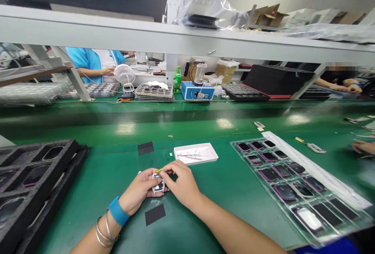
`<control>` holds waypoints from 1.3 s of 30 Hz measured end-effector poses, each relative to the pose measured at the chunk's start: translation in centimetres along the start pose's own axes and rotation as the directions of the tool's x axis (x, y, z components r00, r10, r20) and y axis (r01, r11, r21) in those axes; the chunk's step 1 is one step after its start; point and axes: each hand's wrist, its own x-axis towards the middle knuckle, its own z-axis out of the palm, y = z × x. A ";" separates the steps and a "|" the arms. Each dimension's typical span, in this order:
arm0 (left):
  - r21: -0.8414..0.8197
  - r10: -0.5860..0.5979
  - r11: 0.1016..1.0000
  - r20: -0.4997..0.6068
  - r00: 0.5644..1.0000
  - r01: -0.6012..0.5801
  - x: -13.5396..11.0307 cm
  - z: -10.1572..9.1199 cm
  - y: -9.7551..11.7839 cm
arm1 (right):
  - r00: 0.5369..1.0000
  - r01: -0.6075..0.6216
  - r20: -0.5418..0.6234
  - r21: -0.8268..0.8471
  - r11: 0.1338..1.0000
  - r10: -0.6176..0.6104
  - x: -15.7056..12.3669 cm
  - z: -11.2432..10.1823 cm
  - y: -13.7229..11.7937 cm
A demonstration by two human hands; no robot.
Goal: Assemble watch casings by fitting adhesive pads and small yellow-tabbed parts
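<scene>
Fingers of my left hand wrap round a small white case, thumb pressed over its front and the others supporting it from behind and below. At its upper edge, the thumb and forefinger of my right hand come together beside a yellow strip; I cannot tell whether they pinch the strip or only touch it. So the case sits between my two hands, above the green bench.

Just beyond my fingertips, slightly right, lies a white tray with tweezers and dark specks in it. One black pad is ahead of my left fingers, and a second pad is nearer me, below them. Behind those fingers, my wrist wears a blue band and silver bangles.

Well to the right of my fingers, a clear tray holds rows of dark-faced pieces, two more white cases lying past it. Well to the left stands a black foam tray. Far ahead are a fan, a green bottle and a blue box.
</scene>
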 end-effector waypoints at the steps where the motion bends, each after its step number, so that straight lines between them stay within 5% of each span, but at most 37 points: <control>1: 0.008 -0.002 1.000 -0.011 1.000 0.002 0.0 0.1 0.0 | 1.000 0.021 0.001 -0.009 1.000 -0.021 -0.1 0.0 0.0; 5: -0.076 -0.017 0.997 -0.039 0.999 0.014 -0.1 0.3 -0.1 | 0.987 0.163 0.011 -0.099 0.982 -0.162 -0.3 0.1 0.3; 9: -0.365 -0.034 0.931 -0.004 0.999 0.030 -0.2 0.0 0.0 | 0.929 0.368 0.104 -0.329 0.870 -0.354 -0.5 -0.1 0.4; 13: -0.446 -0.036 0.895 -0.038 0.999 0.015 0.0 -0.3 0.0 | 0.902 0.432 0.176 -0.398 0.809 -0.395 -0.5 0.2 0.6; 17: -0.376 0.023 0.926 -0.023 0.999 -0.030 0.0 -0.3 0.0 | 0.919 0.393 0.134 -0.266 0.880 -0.370 -0.3 0.6 0.9; 21: -0.312 0.095 0.947 0.054 0.994 -0.074 -0.2 -0.3 0.2 | 0.981 0.178 0.078 0.029 0.984 -0.180 -0.1 0.2 0.9; 26: -0.252 0.120 0.963 0.100 0.988 -0.092 -0.4 -0.4 0.5 | 0.988 -0.030 0.153 0.218 0.976 -0.004 0.0 -0.5 0.7; 39: -0.289 0.120 0.953 0.083 0.989 -0.091 -0.2 -0.3 0.5 | 0.970 0.135 0.202 0.001 0.991 -0.132 0.0 -0.4 1.4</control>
